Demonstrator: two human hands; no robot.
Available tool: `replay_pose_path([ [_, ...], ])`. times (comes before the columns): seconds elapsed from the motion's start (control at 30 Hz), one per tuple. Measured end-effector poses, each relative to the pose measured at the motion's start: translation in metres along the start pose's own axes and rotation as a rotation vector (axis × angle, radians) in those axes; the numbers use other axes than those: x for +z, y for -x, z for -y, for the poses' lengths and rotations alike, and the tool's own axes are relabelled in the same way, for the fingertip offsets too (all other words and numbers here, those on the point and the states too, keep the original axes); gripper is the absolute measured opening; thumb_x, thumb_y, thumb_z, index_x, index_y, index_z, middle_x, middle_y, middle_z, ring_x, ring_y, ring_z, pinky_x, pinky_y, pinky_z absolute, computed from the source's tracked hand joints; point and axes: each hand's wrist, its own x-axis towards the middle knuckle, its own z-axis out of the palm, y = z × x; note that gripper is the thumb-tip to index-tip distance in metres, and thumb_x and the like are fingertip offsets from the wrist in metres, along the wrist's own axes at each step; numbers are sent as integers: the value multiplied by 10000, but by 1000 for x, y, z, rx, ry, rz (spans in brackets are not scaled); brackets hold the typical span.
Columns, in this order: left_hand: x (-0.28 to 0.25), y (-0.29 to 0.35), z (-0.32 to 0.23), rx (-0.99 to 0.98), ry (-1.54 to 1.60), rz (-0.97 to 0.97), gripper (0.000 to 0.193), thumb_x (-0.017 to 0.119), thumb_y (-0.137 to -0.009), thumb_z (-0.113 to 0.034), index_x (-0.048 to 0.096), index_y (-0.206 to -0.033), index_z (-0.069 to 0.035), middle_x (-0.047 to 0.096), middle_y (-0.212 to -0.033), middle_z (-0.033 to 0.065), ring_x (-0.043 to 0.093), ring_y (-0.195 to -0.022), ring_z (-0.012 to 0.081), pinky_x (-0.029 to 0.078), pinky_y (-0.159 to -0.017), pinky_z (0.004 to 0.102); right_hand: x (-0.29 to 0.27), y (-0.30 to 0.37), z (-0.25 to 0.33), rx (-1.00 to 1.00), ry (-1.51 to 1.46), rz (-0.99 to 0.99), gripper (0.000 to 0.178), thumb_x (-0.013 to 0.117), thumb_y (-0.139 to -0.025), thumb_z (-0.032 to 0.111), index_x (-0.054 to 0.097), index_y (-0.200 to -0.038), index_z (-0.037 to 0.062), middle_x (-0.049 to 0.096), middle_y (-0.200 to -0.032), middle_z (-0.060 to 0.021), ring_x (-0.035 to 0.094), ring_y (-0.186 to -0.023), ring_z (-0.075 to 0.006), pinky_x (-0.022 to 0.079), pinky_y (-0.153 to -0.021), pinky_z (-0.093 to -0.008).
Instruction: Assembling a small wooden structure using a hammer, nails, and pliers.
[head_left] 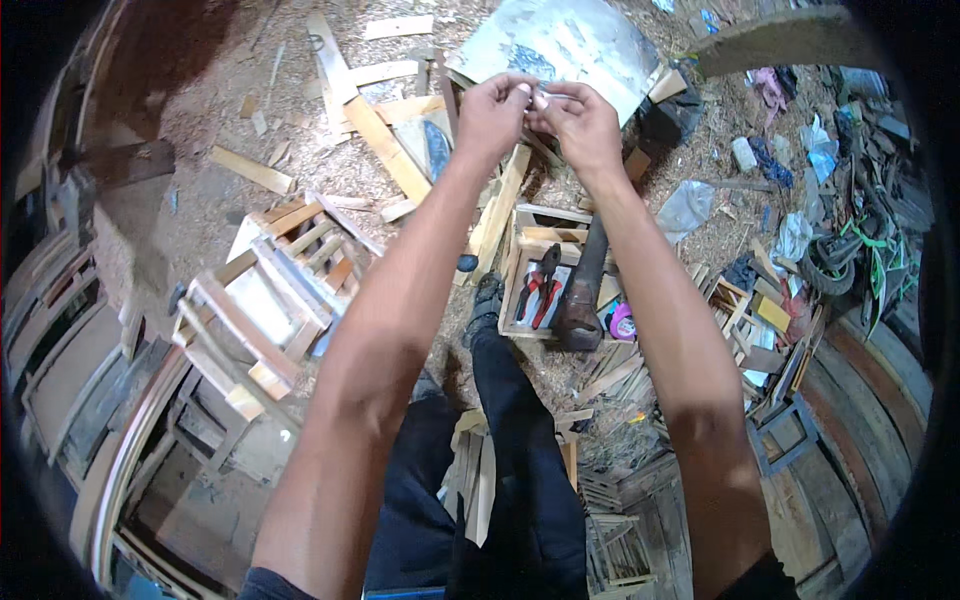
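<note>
Both my arms reach forward, and the hands meet over the near edge of a pale, worn flat sheet. My left hand is closed in a pinch, thumb against the fingers. Close against it, my right hand pinches too, its fingertips nearly touching the left ones. Whatever lies between the fingertips is too small to make out. Below the hands stands a wooden box holding red-handled pliers. A heavy hammer-like tool with a dark handle leans across its right side. Beside it is a pink tape measure.
Loose planks and wood shavings litter the ground ahead. To the left is a slatted wooden frame. A clear plastic bag lies right of my right forearm, with heaped scrap farther right. My black shoe stands beside the box.
</note>
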Motion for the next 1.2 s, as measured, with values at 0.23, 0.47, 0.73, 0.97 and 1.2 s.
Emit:
replay_pose_path([
  [0.23, -60, 103, -62, -43, 235, -15, 130, 627, -954, -39, 681, -1028, 54, 721, -909, 102, 687, -775, 135, 578, -677, 257, 68, 78, 62, 114, -45, 127, 279, 661, -933, 9, 483, -1124, -89, 690, -919, -202, 720, -794, -222, 619, -709, -302],
  [0.47, -146, 245, -129, 73, -406, -178, 143, 722, -882, -110, 755, -972, -4, 735, -814, 73, 656, -731, 103, 520, -675, 254, 160, 171, 89, 133, 88, 316, 310, 703, -917, 45, 498, -1125, -61, 692, -871, -137, 705, -769, -182, 594, -663, -270],
  [0.73, -234, 406, -127, 114, -451, -396, 115, 662, -927, -71, 662, -1007, 11, 718, -863, 82, 677, -791, 119, 539, -722, 278, 283, 303, 64, 21, 184, 372, 284, 702, -928, 105, 595, -1128, -66, 700, -878, -108, 700, -804, -178, 575, -679, -282],
  [0.97, -287, 501, -67, 30, -144, -850, 124, 643, -958, -76, 670, -1050, 2, 687, -935, 16, 586, -781, 54, 484, -698, 214, 349, 344, 25, -496, 990, 309, 493, 757, -848, 198, 551, -1219, -54, 522, -1152, -255, 580, -1020, -432, 488, -883, -485],
  [1.2, -319, 496, -40, 119, 276, -1033, 151, 611, -982, -96, 644, -1085, 10, 709, -1002, 77, 654, -873, 98, 530, -775, 236, 358, 348, 8, -554, 1074, 192, 490, 760, -869, 269, 596, -1210, -43, 500, -1186, -269, 533, -1111, -416, 438, -971, -472],
])
